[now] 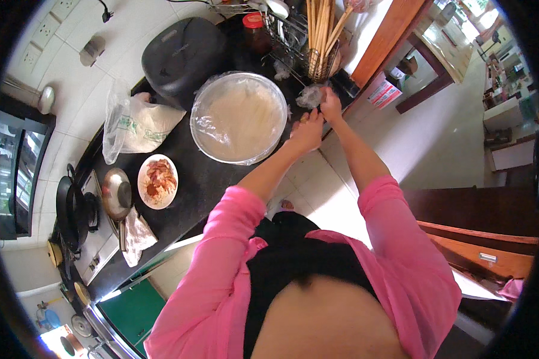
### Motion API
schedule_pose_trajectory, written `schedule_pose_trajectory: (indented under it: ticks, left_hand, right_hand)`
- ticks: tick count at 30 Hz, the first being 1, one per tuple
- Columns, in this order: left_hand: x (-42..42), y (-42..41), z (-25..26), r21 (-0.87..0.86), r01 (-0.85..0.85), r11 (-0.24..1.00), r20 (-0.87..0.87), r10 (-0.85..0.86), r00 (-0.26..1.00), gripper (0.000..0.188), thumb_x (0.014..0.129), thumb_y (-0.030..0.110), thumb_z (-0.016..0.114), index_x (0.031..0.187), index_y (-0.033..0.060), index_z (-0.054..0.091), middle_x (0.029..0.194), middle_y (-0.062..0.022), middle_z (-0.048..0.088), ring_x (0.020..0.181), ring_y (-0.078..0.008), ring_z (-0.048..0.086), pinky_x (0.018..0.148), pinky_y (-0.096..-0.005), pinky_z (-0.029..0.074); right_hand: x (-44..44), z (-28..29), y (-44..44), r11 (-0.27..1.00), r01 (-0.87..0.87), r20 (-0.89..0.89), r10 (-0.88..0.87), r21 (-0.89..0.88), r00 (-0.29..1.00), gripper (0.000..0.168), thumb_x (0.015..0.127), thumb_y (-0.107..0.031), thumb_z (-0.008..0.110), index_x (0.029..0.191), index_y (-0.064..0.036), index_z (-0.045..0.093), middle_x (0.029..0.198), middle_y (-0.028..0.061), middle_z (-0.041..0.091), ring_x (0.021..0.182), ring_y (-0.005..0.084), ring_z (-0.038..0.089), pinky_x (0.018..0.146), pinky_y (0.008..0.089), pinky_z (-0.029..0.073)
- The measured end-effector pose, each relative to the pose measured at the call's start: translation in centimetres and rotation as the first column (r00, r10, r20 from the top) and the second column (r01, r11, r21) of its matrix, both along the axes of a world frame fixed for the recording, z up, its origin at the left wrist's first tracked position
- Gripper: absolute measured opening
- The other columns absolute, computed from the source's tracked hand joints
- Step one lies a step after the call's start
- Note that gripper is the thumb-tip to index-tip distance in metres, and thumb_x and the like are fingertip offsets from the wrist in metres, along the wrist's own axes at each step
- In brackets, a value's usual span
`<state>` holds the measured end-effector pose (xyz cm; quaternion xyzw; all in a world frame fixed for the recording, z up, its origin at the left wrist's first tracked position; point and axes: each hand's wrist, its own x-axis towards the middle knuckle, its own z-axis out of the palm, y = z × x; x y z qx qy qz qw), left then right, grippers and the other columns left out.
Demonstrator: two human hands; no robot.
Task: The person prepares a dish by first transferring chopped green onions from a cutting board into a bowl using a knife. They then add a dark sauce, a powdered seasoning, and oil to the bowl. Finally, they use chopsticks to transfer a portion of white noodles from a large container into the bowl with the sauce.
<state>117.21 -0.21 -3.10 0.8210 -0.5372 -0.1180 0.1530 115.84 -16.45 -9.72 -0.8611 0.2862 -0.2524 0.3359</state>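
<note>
My right hand (330,105) touches a crumpled piece of clear plastic film (310,97) near the counter's right end. Close beside it, my left hand (306,131) reaches to the film's lower edge with bent fingers; its exact hold cannot be made out. To the left of both hands stands a wide round pan (238,117) covered with clear film, something pale beneath. A plastic bag of pale powder (146,125) leans left of the pan. Nearer the stove, a white oval plate (157,181) bears sliced meat with reddish and pale seasonings.
Behind the pan are a black appliance (182,56), a red-lidded jar (254,33), a wire rack and a basket of chopsticks (321,40). A black wok (70,213), a metal lid (117,193) and a cloth (138,238) lie at the stove side.
</note>
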Motion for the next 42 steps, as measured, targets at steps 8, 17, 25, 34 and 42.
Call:
schedule_pose_trajectory:
  ticks: [8, 17, 25, 34, 42]
  left_hand:
    - [2.5, -4.3, -3.2, 0.081, -0.215, 0.973, -0.242, 0.228, 0.943, 0.055, 0.077, 0.01, 0.052, 0.128, 0.0049, 0.031, 0.135, -0.0142, 0.031, 0.125, -0.0366, 0.03, 0.096, -0.0569, 0.031]
    - [-0.4, -6.2, -3.9, -0.168, -0.235, 0.957, -0.096, 0.222, 0.97, 0.057, 0.073, 0.007, 0.051, 0.128, 0.0056, 0.036, 0.133, -0.0182, 0.034, 0.123, -0.0354, 0.034, 0.097, -0.0527, 0.031]
    - [-3.5, 6.9, -0.1, -0.581, 0.174, 0.795, 0.173, -0.088, 0.981, 0.039, 0.069, 0.007, 0.056, 0.108, 0.004, 0.058, 0.116, -0.0148, 0.055, 0.108, -0.0279, 0.053, 0.092, -0.0429, 0.039]
    - [1.1, 40.8, 9.9, -0.42, -0.707, 0.569, 0.248, 0.821, 0.514, 0.028, 0.066, 0.0, 0.056, 0.094, 0.001, 0.057, 0.087, -0.0157, 0.06, 0.077, -0.0319, 0.058, 0.067, -0.0423, 0.045]
    - [9.3, 64.4, 6.8, 0.105, -0.971, 0.214, -0.036, 0.977, 0.211, 0.052, 0.072, 0.037, 0.065, 0.109, 0.0016, 0.056, 0.091, -0.0186, 0.063, 0.081, -0.0346, 0.06, 0.073, -0.0408, 0.047]
  right_hand:
    - [-3.2, 0.5, -1.6, 0.957, -0.061, -0.053, 0.048, -0.284, 0.997, 0.037, 0.071, 0.0, 0.052, 0.108, -0.006, 0.053, 0.113, 0.014, 0.053, 0.108, 0.0332, 0.048, 0.087, 0.0385, 0.041]
    - [-1.7, -3.1, -6.4, 0.883, -0.294, -0.082, 0.285, -0.365, 0.955, 0.04, 0.067, -0.001, 0.052, 0.107, -0.003, 0.056, 0.109, 0.0186, 0.055, 0.103, 0.0381, 0.049, 0.089, 0.0458, 0.039]
    - [-2.4, -2.9, -4.7, 0.879, 0.054, 0.297, 0.102, -0.473, 0.949, 0.044, 0.061, 0.005, 0.05, 0.102, -0.006, 0.061, 0.098, 0.0157, 0.061, 0.092, 0.0326, 0.055, 0.086, 0.0412, 0.042]
    - [-16.1, -4.6, 18.6, 0.805, -0.451, -0.053, 0.507, 0.386, 0.86, 0.015, 0.084, -0.01, 0.055, 0.093, -0.002, 0.062, 0.083, 0.0054, 0.062, 0.074, 0.0131, 0.057, 0.068, 0.0263, 0.047]
    - [2.0, 3.6, 42.9, 0.058, -0.244, 0.185, 0.493, 0.968, 0.85, 0.05, 0.088, -0.024, 0.056, 0.126, 0.003, 0.038, 0.095, 0.012, 0.057, 0.08, 0.02, 0.061, 0.075, 0.0314, 0.051]
